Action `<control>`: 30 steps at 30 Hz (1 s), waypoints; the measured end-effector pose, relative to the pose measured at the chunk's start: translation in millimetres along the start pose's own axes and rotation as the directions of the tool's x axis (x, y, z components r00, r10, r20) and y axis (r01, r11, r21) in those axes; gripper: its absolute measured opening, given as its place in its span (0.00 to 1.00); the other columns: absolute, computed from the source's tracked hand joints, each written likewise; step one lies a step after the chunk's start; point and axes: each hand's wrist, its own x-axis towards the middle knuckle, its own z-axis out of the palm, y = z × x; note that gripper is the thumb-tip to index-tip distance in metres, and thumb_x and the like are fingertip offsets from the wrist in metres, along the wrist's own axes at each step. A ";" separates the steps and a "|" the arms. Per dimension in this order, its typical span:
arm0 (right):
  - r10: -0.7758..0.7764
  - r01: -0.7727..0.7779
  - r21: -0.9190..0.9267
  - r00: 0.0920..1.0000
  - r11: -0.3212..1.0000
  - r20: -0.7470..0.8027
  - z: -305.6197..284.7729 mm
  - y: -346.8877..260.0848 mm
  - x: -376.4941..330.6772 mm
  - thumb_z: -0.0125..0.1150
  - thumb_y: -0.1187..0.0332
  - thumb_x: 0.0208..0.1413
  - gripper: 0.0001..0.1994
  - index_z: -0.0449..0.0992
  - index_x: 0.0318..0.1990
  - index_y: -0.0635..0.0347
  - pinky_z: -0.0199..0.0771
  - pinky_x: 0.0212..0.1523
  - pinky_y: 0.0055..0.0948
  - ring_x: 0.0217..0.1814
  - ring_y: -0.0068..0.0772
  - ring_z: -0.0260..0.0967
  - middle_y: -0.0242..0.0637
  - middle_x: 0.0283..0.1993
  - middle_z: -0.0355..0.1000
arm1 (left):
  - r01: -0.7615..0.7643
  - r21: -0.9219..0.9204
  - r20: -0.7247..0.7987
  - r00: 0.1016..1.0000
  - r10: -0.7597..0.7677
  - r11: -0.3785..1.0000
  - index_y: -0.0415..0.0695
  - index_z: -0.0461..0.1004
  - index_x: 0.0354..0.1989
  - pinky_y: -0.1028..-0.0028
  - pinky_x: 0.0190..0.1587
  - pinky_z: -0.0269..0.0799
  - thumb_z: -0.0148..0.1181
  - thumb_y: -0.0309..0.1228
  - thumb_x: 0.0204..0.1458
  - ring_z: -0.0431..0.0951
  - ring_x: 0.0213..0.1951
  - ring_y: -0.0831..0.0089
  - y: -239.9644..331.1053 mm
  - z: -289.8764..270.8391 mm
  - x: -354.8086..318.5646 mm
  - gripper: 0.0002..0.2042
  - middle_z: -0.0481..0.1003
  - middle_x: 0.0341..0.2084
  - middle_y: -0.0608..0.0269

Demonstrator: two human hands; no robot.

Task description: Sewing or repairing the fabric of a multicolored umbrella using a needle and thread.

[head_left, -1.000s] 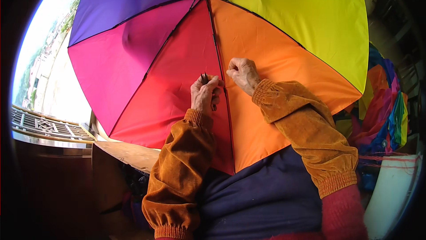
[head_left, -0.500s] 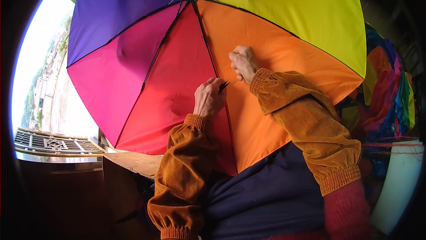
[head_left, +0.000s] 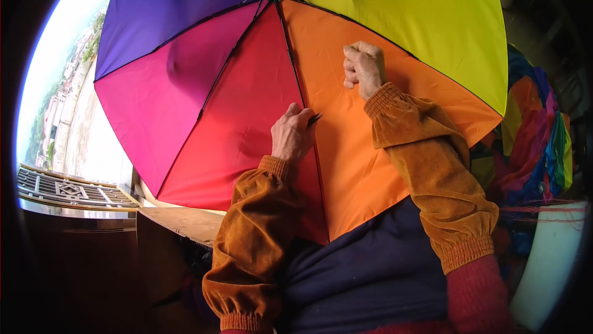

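Note:
An open umbrella (head_left: 235, 130) with panels in rainbow colours spreads before me, its inner side and black ribs facing me. My left hand (head_left: 292, 134) is closed on the black rib (head_left: 288, 43) between the red and orange panels. A small dark pointed piece (head_left: 315, 119) sticks out by its fingertips; I cannot tell whether it is a tool or part of the rib. Up and to the right, my right hand (head_left: 364, 68) is closed in a pinch in front of the orange panel. Whatever it pinches, perhaps too thin to see, does not show.
At the right lies a heap of multicoloured cloth (head_left: 537, 130). Reddish threads (head_left: 537, 208) lie across a pale curved object (head_left: 550, 266). A wooden board's edge (head_left: 185, 221) shows at the lower left, near a metal railing (head_left: 74, 189). Dark blue cloth (head_left: 364, 272) covers my lap.
My right hand has moved up and to the right, away from the left hand, still closed. The left hand stays at the rib. The view has shifted slightly.

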 end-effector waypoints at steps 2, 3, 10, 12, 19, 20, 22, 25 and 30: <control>-0.020 0.017 0.080 0.999 0.997 0.030 -4.3 -1.6 0.6 0.48 0.71 0.52 0.07 0.61 0.24 0.60 0.53 0.09 0.23 0.09 0.16 0.46 0.28 0.15 0.54 | 0.023 -0.073 -0.020 0.999 -0.025 0.997 0.41 0.73 0.33 0.66 0.29 0.68 0.58 0.31 0.44 0.73 0.28 0.59 4.4 -9.6 0.7 0.09 0.69 0.22 0.56; -0.015 0.013 0.074 0.999 0.997 0.029 -4.9 -1.8 0.2 0.48 0.71 0.52 0.07 0.61 0.24 0.60 0.53 0.09 0.23 0.09 0.16 0.46 0.28 0.15 0.54 | 0.095 -0.103 0.048 0.995 -0.091 0.990 0.40 0.72 0.36 0.66 0.31 0.68 0.56 0.34 0.46 0.73 0.29 0.58 8.4 -19.1 1.3 0.12 0.71 0.24 0.54; -0.086 0.064 0.120 0.978 0.991 0.192 19.3 -13.2 -19.0 0.45 0.76 0.48 0.09 0.66 0.37 0.67 0.57 0.10 0.21 0.10 0.14 0.46 0.27 0.16 0.55 | 0.050 -0.148 0.097 0.995 -0.036 0.988 0.37 0.71 0.37 0.61 0.37 0.68 0.50 0.37 0.51 0.73 0.34 0.51 -15.7 -30.4 -12.7 0.15 0.73 0.31 0.48; -0.125 0.104 0.106 0.969 0.989 0.215 17.4 -16.9 -23.7 0.44 0.77 0.47 0.11 0.66 0.39 0.67 0.58 0.10 0.20 0.11 0.13 0.47 0.26 0.16 0.55 | 0.075 -0.067 0.154 0.986 -0.064 0.995 0.38 0.72 0.32 0.61 0.35 0.68 0.54 0.35 0.47 0.73 0.32 0.51 -4.4 -34.6 -13.3 0.12 0.74 0.27 0.51; -0.165 0.167 0.029 0.903 0.985 0.397 22.7 -31.0 -45.5 0.42 0.76 0.51 0.08 0.69 0.34 0.64 0.56 0.10 0.15 0.12 0.10 0.46 0.23 0.16 0.55 | 0.039 0.156 0.127 0.990 -0.059 0.987 0.42 0.72 0.26 0.60 0.30 0.68 0.57 0.34 0.42 0.74 0.28 0.54 15.0 -31.8 -6.2 0.08 0.74 0.21 0.55; -0.168 0.179 0.011 0.896 0.984 0.411 25.1 -31.3 -47.6 0.41 0.76 0.51 0.08 0.69 0.33 0.64 0.56 0.10 0.14 0.12 0.10 0.47 0.22 0.16 0.55 | 0.034 0.214 0.137 0.989 -0.064 0.976 0.42 0.72 0.23 0.61 0.28 0.68 0.56 0.32 0.41 0.74 0.26 0.55 15.8 -31.2 -5.0 0.06 0.73 0.19 0.55; -0.184 0.205 -0.002 0.884 0.979 0.430 29.6 -32.1 -51.7 0.41 0.77 0.50 0.08 0.69 0.30 0.64 0.54 0.10 0.15 0.12 0.10 0.47 0.22 0.16 0.55 | 0.029 0.274 0.148 0.986 -0.072 0.961 0.42 0.72 0.20 0.61 0.26 0.67 0.56 0.30 0.39 0.74 0.25 0.57 17.1 -31.6 -2.1 0.05 0.72 0.18 0.55; -0.248 0.293 -0.023 0.847 0.956 0.471 31.7 -25.6 -50.4 0.40 0.78 0.48 0.08 0.69 0.28 0.65 0.50 0.11 0.16 0.13 0.10 0.48 0.22 0.15 0.55 | -0.021 0.266 0.139 0.990 -0.017 0.964 0.43 0.72 0.15 0.62 0.25 0.67 0.56 0.29 0.36 0.74 0.23 0.58 20.4 -31.0 0.6 0.05 0.71 0.15 0.56; -0.211 0.252 -0.019 0.846 0.968 0.490 29.1 -31.0 -53.4 0.41 0.77 0.50 0.08 0.69 0.31 0.65 0.55 0.12 0.13 0.14 0.10 0.47 0.23 0.17 0.55 | -0.033 0.259 0.126 0.992 0.001 0.965 0.43 0.72 0.15 0.62 0.24 0.67 0.54 0.30 0.36 0.74 0.22 0.57 17.2 -28.7 2.1 0.05 0.71 0.15 0.56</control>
